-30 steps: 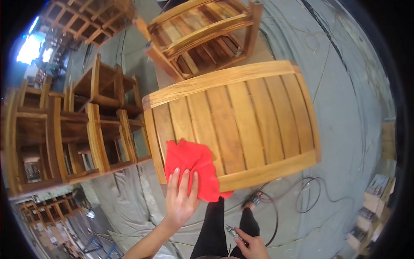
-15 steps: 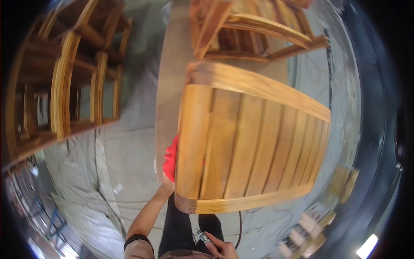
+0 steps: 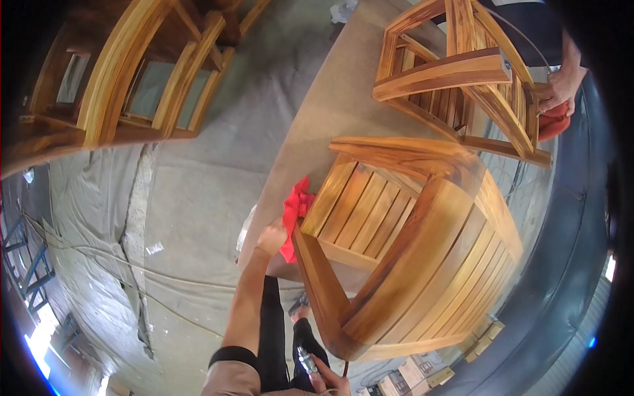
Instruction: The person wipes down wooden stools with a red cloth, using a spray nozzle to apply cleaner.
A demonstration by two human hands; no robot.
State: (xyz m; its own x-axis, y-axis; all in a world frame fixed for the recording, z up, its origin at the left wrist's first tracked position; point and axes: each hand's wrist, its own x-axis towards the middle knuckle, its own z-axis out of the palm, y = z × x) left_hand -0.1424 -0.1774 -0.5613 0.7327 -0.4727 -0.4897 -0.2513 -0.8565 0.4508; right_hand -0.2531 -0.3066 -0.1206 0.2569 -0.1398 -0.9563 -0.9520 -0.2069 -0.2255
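Note:
A slatted wooden armchair (image 3: 422,257) stands turned in front of me, its backrest towards my right side. My left hand (image 3: 274,237) is closed on a bunched red cloth (image 3: 295,214), which touches the end of the chair's near armrest (image 3: 320,277). Most of those fingers are hidden by the cloth. Low in the view, close to my body, my right hand (image 3: 329,379) grips a small silver metal nozzle-like tool (image 3: 307,362). Its exact kind does not show clearly. The tool is apart from the chair.
Brown sheeting (image 3: 317,125) lies under the chair. Beyond it, another person's hand (image 3: 564,86) and a red cloth (image 3: 555,122) are at a second wooden chair (image 3: 456,79). Stacked wooden frames (image 3: 132,79) stand left. Cardboard boxes (image 3: 413,376) lie lower right; a hose (image 3: 178,280) crosses the floor.
The chair has turned, so its seat and armrests now show beside the backrest. My left hand and the cloth have come out from behind it. The other person has come into view.

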